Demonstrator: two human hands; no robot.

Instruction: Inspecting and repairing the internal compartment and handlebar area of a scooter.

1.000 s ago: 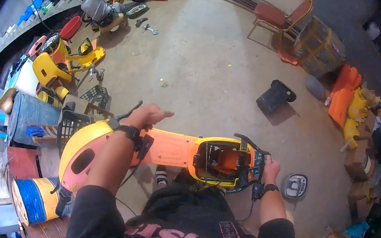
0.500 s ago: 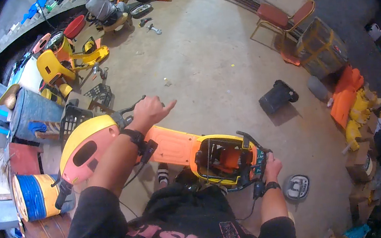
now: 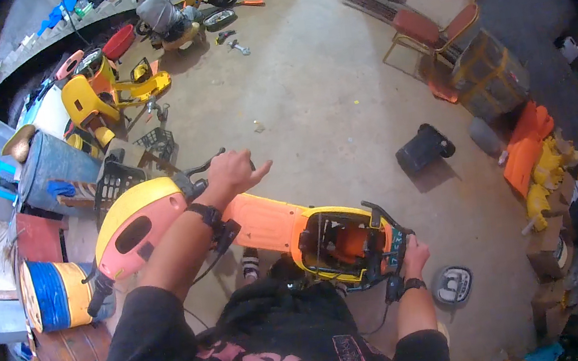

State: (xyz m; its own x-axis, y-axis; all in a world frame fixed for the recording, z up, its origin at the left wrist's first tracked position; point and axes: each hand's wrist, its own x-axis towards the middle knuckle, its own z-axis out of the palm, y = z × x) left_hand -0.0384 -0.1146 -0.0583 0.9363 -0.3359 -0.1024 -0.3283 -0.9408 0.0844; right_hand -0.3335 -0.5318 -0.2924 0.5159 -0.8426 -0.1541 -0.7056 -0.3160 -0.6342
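An orange, pink and yellow motor scooter point(image 3: 265, 221) stands across in front of me, its front end to the left. My left hand point(image 3: 234, 174) is closed round the far handlebar grip point(image 3: 252, 162), with one finger stuck out to the right. That forearm crosses the pink front cover point(image 3: 138, 235). At the tail, my right hand point(image 3: 414, 257) is closed on the black rear rack point(image 3: 376, 211), beside a green plate point(image 3: 395, 247). The seat is off, and the open frame point(image 3: 343, 242) shows dark and orange parts inside. Both wrists wear dark straps with small devices.
A grey-and-black part point(image 3: 453, 285) lies on the floor right of the tail. Beyond stands a black bin point(image 3: 424, 149). Drums point(image 3: 61, 291) crowd the left; a red chair point(image 3: 422, 28), boxes and orange panels point(image 3: 527, 151) line the right. Another person point(image 3: 164, 12) sits far left.
The whole view has shifted slightly, with the surroundings a little lower and further right. Both hands keep their hold on the scooter.
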